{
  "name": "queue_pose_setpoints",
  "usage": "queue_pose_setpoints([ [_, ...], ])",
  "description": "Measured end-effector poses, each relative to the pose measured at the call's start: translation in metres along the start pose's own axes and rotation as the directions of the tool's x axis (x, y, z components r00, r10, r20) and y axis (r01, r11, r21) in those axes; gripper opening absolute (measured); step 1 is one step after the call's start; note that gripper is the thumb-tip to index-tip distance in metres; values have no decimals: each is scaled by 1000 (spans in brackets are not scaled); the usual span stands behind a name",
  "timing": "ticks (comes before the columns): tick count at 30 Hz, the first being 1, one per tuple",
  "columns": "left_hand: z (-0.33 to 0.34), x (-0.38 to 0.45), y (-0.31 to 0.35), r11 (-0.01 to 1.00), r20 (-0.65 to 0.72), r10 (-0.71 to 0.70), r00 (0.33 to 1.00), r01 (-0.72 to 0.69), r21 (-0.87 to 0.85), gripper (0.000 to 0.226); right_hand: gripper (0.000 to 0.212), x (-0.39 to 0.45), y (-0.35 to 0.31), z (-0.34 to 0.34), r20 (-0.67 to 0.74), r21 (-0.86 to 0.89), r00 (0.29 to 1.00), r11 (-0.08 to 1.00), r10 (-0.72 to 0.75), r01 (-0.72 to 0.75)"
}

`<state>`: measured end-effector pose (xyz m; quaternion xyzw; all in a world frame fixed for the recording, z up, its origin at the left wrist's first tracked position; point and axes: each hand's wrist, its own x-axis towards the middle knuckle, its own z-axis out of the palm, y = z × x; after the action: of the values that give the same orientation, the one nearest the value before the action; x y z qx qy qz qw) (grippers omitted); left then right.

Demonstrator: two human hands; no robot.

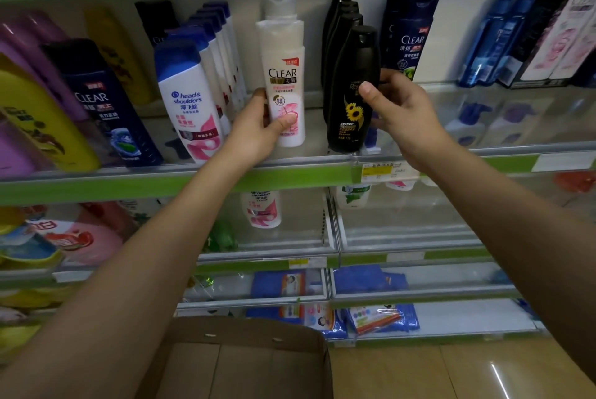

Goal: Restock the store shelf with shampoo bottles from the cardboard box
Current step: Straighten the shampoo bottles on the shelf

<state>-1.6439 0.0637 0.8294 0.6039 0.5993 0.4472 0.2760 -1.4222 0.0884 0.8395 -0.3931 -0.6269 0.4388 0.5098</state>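
Gripping a white bottle in the left hand and a black bottle in the right hand mid-frame, restocking looks nearly finished, the cardboard box showing empty.

white bottle: smooth plastic with a soft sheen; printed pink and white label, translucent cap.
black bottle: glossy dark plastic; sunflower label, matt-looking cap.
blue-capped bottles: smooth white plastic, glossy blue caps.
navy bottle: shiny dark-blue plastic.
yellow bottle: glossy plastic.
shelf: clear glossy plastic front rail, green strip below it, paper price tag.
cardboard box: matt brown corrugated card, rough-looking, metal staples at the rim.
floor: smooth polished tile, reflecting light.
blue packets: crinkled glossy plastic film.
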Motion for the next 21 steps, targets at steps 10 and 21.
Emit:
queue_pose_setpoints([
  [10, -10, -34, 9, 999, 48, 35, 998, -36, 14, 46, 16, -17, -5, -1, 19, -28, 999, 999, -31, 32],
  [21, -12, -42, 12, 998, 47, 15, 999, -18, 58, 46, 18, -19, -7, 0, 14, -15, 1000, 1000, 2, -2],
])
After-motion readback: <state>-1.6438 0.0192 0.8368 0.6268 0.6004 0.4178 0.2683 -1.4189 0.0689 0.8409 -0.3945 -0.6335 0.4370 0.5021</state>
